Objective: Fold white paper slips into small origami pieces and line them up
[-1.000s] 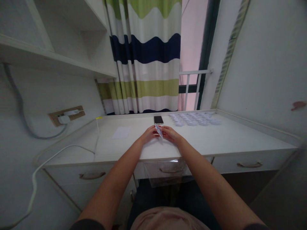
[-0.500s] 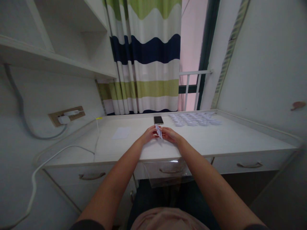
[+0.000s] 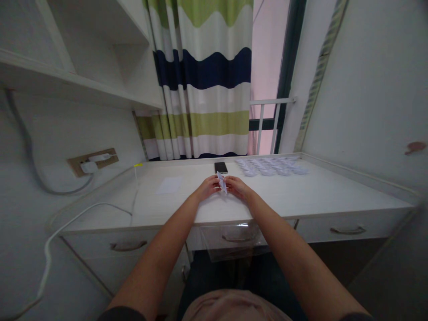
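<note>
Between my two hands, just above the white desk, is a small piece of folded white paper [image 3: 222, 183], standing tilted on edge. My left hand [image 3: 208, 187] grips it from the left, with its fingers closed on the paper's side. From the right, my right hand [image 3: 236, 186] pinches the opposite side. The exact shape of the folds is too small to make out. Directly behind the paper lies a black phone [image 3: 220, 167]. To the left of my left hand, flat white paper sheets [image 3: 169, 185] rest on the desk.
Several rows of folded white paper pieces [image 3: 272, 166] sit at the back right of the desk [image 3: 321, 191]. A white cable [image 3: 90, 206] crosses the left end. Clear plastic [image 3: 230, 243] hangs over the front edge by a drawer. A striped curtain [image 3: 214, 98] hangs behind.
The folded paper has turned very slightly between my fingers. Both hands stay in almost the same place, and the rest of the desk looks the same.
</note>
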Available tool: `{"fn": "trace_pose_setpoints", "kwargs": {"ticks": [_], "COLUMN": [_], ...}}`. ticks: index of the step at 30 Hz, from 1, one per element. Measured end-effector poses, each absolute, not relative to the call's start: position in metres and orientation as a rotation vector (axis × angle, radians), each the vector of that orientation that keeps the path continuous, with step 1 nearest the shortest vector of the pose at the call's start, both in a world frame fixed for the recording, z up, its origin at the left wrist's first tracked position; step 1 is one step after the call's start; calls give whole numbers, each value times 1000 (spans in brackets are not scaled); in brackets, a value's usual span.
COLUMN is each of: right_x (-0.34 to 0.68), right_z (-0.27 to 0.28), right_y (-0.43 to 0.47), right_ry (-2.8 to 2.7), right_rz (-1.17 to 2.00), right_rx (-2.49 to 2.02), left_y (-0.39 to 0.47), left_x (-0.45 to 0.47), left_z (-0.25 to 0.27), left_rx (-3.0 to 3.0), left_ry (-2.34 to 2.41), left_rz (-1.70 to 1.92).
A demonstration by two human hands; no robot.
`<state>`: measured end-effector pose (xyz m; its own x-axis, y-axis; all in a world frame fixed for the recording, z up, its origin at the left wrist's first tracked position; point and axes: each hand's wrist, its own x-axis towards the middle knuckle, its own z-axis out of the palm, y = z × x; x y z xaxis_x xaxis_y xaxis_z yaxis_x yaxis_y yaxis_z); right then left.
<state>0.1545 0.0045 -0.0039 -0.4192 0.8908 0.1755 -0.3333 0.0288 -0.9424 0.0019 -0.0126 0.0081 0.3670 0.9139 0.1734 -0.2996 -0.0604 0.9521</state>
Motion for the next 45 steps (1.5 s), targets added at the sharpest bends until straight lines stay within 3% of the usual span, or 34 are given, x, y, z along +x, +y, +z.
{"fn": "trace_pose_setpoints", "kwargs": {"ticks": [45], "right_x": [153], "right_z": [-11], "right_y": [10], "right_ry": [-1327], "right_rz": [1558], "right_rx": [-615], "left_y": [-2], "left_x": [5], "left_z": [0], "left_rx": [1260], "left_ry": [766], "left_rz": [1203]}}
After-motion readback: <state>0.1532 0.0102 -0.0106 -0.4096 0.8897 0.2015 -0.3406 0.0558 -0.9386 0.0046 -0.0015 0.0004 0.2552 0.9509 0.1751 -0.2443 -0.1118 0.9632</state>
